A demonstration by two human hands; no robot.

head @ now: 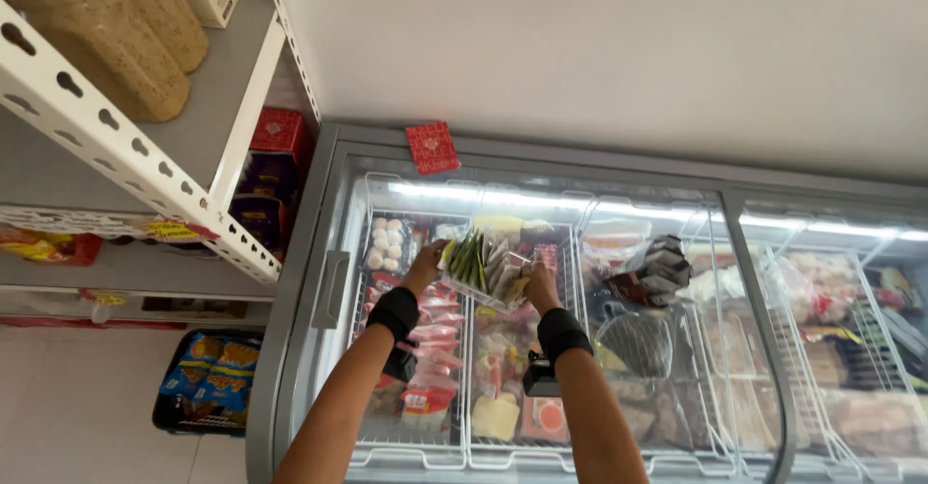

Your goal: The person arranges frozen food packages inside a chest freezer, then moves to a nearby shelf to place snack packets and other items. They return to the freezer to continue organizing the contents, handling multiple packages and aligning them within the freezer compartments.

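Note:
Both my hands hold a small clear tray filled with several upright green and grey packets, above the glass lid of a chest freezer. My left hand grips the tray's left end. My right hand grips its right end. Black bands wrap both wrists. Beneath the tray, wire baskets hold white round balls, pink wrapped packs and a yellow pack.
A red envelope lies on the freezer's back edge by the white wall. At left stands a white metal shelf with large grain-filled jars and red boxes. A black crate of blue snack bags sits on the floor.

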